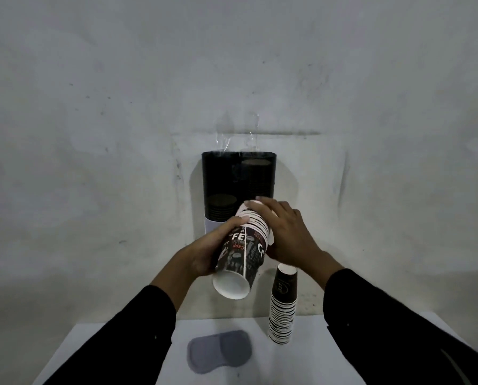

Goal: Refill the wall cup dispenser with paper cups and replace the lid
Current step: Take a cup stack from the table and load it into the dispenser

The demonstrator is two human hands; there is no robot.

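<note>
Left hand (204, 254) is wrapped around the lower body of a short stack of paper cups (242, 251), fingers closed on the printed wall, open mouth facing back towards the camera. That stack lies tilted, its long axis running from low and near up towards the wall, the closed base leading. Just beyond that base sits the dispenser (238, 184), dark and open at the top, fixed to the wall. Two columns inside: the left one looks low, the right one nearly full, though it is dim in there and I would not swear to it. Right hand (285, 232) cups the upper end of the stack, fingers spread over the rims, pressing rather than pinching. So both hands hold the load, the right one nearer the opening. Clear air above the dispenser for lifting and tipping. Further right, a tall spare stack (283, 307) stands upright on the white table (310, 362), close under the right forearm, easy to knock. The grey lid (219, 351) lies flat on the table, well apart, waiting.
</note>
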